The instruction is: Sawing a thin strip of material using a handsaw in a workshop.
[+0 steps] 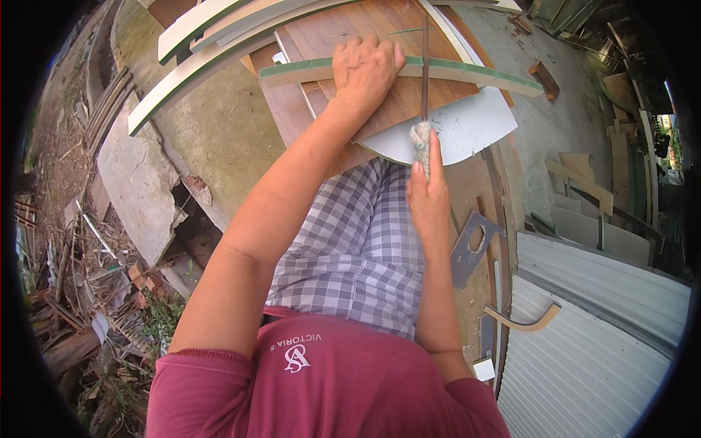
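Observation:
My left hand [364, 71] is closed over a long pale strip [475, 73] with a green upper face, pressing it on a brown wood-grain panel [416, 89]. The strip lies crosswise and reaches past the panel on both sides. In my right hand [427, 186] is the wrapped handle [421, 139] of a long, thin, dark file [425, 95]. It points away from me and crosses the strip to the right of my left hand. Under the panel a white curved board [467, 130] sticks out, with green dust on it.
More pale green-edged strips [193, 77] lie at the far left of the panel. A grey plate with a hole [467, 255] and a curved offcut [526, 325] are on the right, near corrugated white sheeting [569, 365]. A broken concrete slab [139, 182] and debris lie left.

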Demonstrator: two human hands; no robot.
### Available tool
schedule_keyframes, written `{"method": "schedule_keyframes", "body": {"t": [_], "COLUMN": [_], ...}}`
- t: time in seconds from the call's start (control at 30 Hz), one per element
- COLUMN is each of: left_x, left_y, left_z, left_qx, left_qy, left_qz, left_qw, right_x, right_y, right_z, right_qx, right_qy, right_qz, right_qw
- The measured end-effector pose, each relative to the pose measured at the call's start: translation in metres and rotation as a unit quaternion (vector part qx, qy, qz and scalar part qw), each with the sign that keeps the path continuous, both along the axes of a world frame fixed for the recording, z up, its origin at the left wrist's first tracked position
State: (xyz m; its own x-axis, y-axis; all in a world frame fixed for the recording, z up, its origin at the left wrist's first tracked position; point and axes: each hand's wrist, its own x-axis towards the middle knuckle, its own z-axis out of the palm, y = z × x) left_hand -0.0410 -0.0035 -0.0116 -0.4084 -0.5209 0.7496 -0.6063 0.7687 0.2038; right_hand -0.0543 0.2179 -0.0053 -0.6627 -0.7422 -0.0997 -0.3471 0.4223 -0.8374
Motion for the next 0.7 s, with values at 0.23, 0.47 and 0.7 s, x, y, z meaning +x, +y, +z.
{"method": "schedule_keyframes", "body": {"t": [0.23,0.47,0.7], "left_x": [0.008,-0.002,0.005], "left_y": [-0.003,-0.001,0.001], "left_z": [-0.003,-0.001,0.0], "left_qx": [-0.011,-0.002,-0.002], "left_qy": [0.012,0.003,0.005], "left_qz": [0.009,0.003,0.007], "left_qw": [1.0,1.0,1.0], "right_x": [0.033,-0.001,0.036], "right_y": [0.045,0.0,0.048], "right_z": [0.007,0.012,0.002], "right_qx": [0.041,-0.001,0.019], "right_qy": [-0.059,-0.061,-0.064], "right_qz": [-0.004,-0.022,-0.017], "right_qw": [0.997,0.998,0.998]}}
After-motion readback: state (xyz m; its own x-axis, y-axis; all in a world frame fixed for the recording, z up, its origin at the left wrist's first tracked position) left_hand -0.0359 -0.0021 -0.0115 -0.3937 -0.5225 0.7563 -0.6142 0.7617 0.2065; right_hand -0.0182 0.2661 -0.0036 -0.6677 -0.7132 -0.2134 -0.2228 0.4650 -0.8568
